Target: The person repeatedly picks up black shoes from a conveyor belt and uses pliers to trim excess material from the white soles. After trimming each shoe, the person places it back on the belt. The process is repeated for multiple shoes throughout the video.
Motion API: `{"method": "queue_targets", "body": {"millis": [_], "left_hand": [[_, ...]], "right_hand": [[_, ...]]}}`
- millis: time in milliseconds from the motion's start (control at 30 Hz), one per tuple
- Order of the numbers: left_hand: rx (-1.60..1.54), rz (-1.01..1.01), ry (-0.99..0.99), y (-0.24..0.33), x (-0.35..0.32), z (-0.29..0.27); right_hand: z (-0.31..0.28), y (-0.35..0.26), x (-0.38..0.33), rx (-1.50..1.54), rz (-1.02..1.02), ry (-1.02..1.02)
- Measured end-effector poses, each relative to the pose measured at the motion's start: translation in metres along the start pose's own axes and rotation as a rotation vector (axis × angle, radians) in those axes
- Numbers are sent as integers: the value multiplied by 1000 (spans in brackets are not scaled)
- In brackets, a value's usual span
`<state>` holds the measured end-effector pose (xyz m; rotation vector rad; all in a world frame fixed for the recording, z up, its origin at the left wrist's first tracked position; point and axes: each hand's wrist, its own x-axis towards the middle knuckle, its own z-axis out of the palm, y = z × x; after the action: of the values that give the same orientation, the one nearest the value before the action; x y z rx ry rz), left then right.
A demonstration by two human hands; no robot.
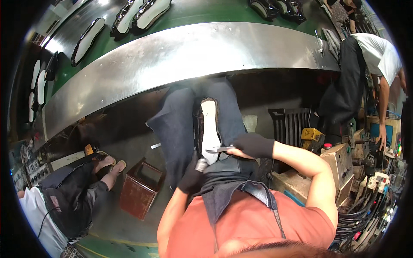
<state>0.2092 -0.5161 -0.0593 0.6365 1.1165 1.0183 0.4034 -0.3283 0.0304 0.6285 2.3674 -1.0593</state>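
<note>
A shoe with a shiny black upper and a pale white bottom (210, 122) lies lengthwise between my thighs, its near end towards my waist. My left hand (191, 176), in a dark glove with pale wrapping at the fingers, is closed on the near left side of the shoe. In a dark fingerless glove, my right hand (251, 145) grips a thin, flat metal tool (221, 149), which looks like a blade. Its tip reaches across the white bottom close to the near end. Whether the tip touches the surface, I cannot tell.
Beyond my knees runs a metal bench edge (185, 56) beside a green belt (206, 13) carrying several black shoes (151, 13). A brown stool (140, 189) and a seated person (64, 202) are at left. At right, another person (378, 56) bends over machinery and cables (361, 219).
</note>
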Motion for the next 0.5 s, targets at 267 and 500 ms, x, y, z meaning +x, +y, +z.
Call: {"method": "queue_targets", "body": {"millis": [267, 500], "left_hand": [[594, 262, 363, -54, 23, 3], [699, 93, 416, -1, 33, 19]], "right_hand": [[2, -37, -34, 9, -92, 115], [0, -86, -8, -57, -726, 382]]}}
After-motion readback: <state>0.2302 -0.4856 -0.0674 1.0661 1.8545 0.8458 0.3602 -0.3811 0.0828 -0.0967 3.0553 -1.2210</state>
